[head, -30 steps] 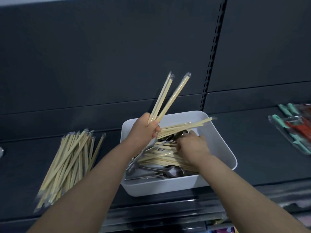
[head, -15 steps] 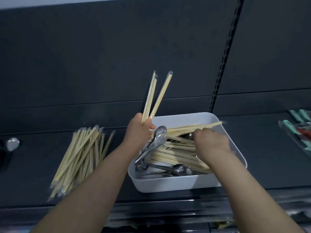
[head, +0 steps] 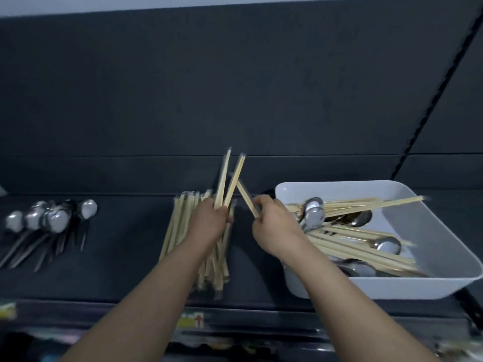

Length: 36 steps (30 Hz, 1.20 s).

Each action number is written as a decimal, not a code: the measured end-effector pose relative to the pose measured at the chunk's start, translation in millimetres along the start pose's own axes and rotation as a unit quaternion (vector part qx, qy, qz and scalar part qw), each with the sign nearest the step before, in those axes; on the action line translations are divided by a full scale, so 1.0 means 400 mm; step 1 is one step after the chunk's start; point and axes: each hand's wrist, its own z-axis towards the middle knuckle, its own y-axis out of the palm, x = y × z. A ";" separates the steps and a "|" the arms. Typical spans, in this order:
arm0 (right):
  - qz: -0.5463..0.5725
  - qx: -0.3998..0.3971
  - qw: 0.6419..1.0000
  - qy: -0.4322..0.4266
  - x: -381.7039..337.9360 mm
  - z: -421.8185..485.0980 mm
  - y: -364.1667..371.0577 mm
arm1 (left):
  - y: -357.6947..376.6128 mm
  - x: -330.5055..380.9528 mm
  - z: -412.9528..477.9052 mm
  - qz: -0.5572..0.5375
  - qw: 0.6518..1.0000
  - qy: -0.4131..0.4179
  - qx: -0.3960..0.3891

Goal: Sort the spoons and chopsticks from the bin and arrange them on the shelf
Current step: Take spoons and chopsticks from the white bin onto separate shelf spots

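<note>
My right hand has left the bin, pinching a pair tilted upper-left; my left hand grips sticks pointing upward, above the pile.

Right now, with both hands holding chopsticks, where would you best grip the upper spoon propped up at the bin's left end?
Probably by the neck just under its bowl, coming from above. The spoon tilts bowl-up, clear of the chopsticks in the white bin, while its handle runs down behind the right hand, so that end is hidden.
</note>
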 end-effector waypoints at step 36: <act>-0.264 0.119 0.953 0.088 0.401 -0.070 -0.190 | 0.330 0.194 -0.049 0.425 0.846 0.280 -0.160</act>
